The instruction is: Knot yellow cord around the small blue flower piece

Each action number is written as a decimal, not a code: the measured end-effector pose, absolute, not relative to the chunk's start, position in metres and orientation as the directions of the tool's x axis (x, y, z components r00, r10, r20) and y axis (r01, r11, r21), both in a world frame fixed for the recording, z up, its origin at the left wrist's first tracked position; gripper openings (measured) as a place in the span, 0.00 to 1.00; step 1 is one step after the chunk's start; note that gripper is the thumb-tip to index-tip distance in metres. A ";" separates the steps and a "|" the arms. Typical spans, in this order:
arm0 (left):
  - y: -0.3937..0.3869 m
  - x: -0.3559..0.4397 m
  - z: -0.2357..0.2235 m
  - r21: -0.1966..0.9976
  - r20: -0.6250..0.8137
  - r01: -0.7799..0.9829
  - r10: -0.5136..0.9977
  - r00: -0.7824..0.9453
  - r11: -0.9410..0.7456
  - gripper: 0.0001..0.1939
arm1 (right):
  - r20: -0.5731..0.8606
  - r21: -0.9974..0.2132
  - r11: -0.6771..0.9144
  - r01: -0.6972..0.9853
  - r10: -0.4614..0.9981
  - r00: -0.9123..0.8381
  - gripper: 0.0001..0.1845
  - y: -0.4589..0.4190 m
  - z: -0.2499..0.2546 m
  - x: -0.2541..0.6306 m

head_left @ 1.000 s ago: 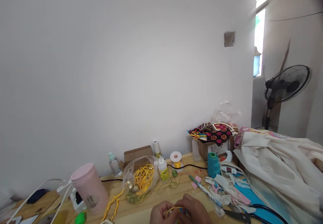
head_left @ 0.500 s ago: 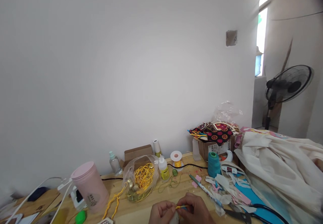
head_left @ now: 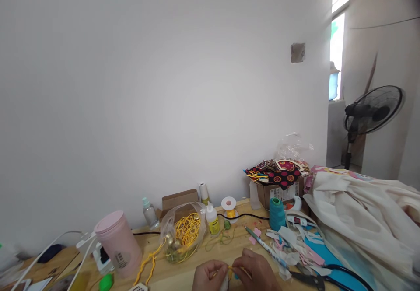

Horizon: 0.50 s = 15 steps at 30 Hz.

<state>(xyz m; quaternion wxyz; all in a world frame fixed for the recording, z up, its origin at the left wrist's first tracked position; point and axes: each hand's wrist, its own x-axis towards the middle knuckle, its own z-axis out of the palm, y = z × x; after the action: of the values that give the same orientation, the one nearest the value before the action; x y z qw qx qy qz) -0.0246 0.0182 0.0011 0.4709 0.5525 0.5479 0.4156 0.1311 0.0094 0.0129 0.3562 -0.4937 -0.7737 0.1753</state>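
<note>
At the bottom middle of the head view, my left hand (head_left: 210,276) pinches a yellow cord (head_left: 230,268) between thumb and fingers. Close beside it, my right hand (head_left: 254,271) is closed on the same cord, fingertips nearly meeting the left ones. A pale piece (head_left: 225,284) shows below the left fingers, mostly hidden, and I cannot tell what it is. A bit of blue shows under the right fingers. To the left, a clear plastic bag (head_left: 167,225) holds tangled yellow cord (head_left: 187,230) and gold bells (head_left: 173,241).
A glue bottle (head_left: 212,220), a spool (head_left: 229,204) and a teal thread cone (head_left: 277,214) stand behind my hands. Right of them lie a pen (head_left: 262,241), fabric scraps (head_left: 295,247) and black-handled scissors (head_left: 310,279). A pink canister (head_left: 118,243) stands at left.
My right fingers have shifted on the yellow cord, which now runs more upright between the fingertips. The camera view has turned slightly.
</note>
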 end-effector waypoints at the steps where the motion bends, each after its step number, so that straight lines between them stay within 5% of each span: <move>1: 0.018 -0.024 0.001 0.976 -0.059 0.213 0.997 0.048 0.047 0.20 | 0.393 -0.618 0.462 0.636 0.882 -0.259 0.08 0.010 0.011 0.131; 8: 0.017 -0.018 -0.002 0.978 0.010 0.209 1.000 0.019 -0.014 0.21 | 0.409 -0.634 0.502 0.588 0.863 -0.296 0.08 0.010 0.012 0.130; 15: 0.012 -0.014 -0.003 0.982 0.051 0.179 0.999 0.007 -0.051 0.23 | 0.317 -0.860 0.343 0.378 0.939 -0.131 0.10 0.011 0.016 0.131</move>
<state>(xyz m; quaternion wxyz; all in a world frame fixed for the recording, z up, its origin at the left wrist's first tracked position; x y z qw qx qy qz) -0.0142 0.0124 -0.0025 0.4404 0.5562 0.5295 0.4651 0.1311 0.0113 0.0160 0.4504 -0.4811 -0.6846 0.3115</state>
